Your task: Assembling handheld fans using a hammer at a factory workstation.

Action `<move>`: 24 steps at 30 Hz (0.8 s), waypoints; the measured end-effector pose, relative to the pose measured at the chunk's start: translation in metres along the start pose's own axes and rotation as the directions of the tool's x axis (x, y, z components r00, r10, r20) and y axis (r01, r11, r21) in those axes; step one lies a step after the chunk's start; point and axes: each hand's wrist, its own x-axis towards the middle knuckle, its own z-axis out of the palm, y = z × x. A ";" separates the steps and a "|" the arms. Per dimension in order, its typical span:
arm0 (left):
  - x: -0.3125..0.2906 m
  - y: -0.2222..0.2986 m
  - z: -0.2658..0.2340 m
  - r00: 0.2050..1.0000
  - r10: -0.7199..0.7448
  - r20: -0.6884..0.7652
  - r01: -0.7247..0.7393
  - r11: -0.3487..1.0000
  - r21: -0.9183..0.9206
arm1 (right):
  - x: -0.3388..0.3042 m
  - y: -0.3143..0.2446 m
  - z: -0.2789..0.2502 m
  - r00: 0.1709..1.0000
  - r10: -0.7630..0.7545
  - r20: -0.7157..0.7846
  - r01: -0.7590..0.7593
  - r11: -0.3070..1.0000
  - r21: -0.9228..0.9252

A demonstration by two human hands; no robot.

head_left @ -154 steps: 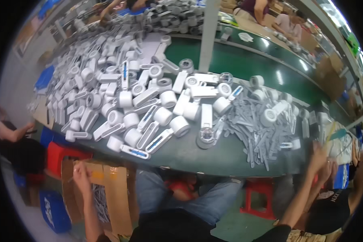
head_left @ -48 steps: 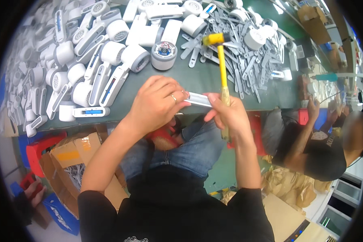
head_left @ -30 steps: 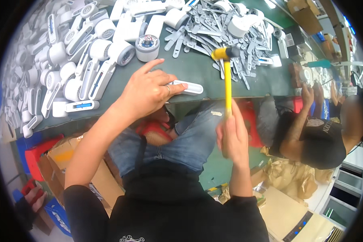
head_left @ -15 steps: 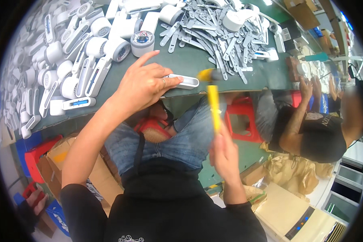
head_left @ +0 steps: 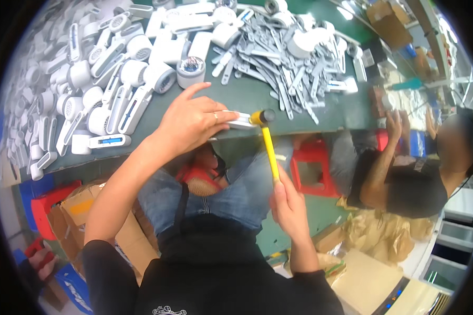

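My right hand grips the yellow handle of a mallet. The mallet's yellow-and-black head is at the right end of a white handheld fan part, hiding that end. My left hand presses this part down near the table's front edge, fingers over its left portion and the index finger stretched out. Just beyond the left hand stands a white round fan housing with wiring showing in its top. A heap of grey flat strips lies farther back, to the right of that housing.
Many white handheld fans crowd the left side of the green table. Below the edge stand a red stool and a cardboard box. A co-worker sits at the right.
The mallet has swung down, its head now meeting the right end of the white part. My right hand has tilted slightly; the left hand still holds the part.
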 end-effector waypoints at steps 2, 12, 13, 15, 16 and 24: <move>0.009 -0.006 -0.006 0.998 0.033 0.049 -0.035 0.999 0.037 | -0.002 -0.011 -0.004 0.995 0.082 0.055 -0.089 0.985 0.150; 0.009 -0.010 -0.030 0.987 0.144 0.074 -0.152 0.980 0.127 | 0.010 0.008 -0.004 0.988 -0.092 -0.122 0.119 0.964 0.239; -0.006 -0.011 -0.029 0.999 0.033 -0.020 -0.031 0.993 0.113 | 0.009 0.007 -0.002 0.991 -0.089 -0.105 0.111 0.966 0.231; -0.026 0.011 -0.030 0.971 -0.211 -0.114 0.213 0.977 0.003 | 0.007 0.006 0.000 0.992 -0.082 -0.091 0.101 0.968 0.228; -0.031 0.012 -0.022 0.968 -0.200 -0.150 0.210 0.976 0.061 | 0.008 0.003 0.001 0.994 -0.094 -0.063 0.105 0.973 0.204; -0.045 -0.006 0.009 0.920 -0.258 -0.296 0.233 0.966 -0.115 | 0.006 -0.052 0.019 0.980 -0.194 -0.035 0.196 0.979 0.058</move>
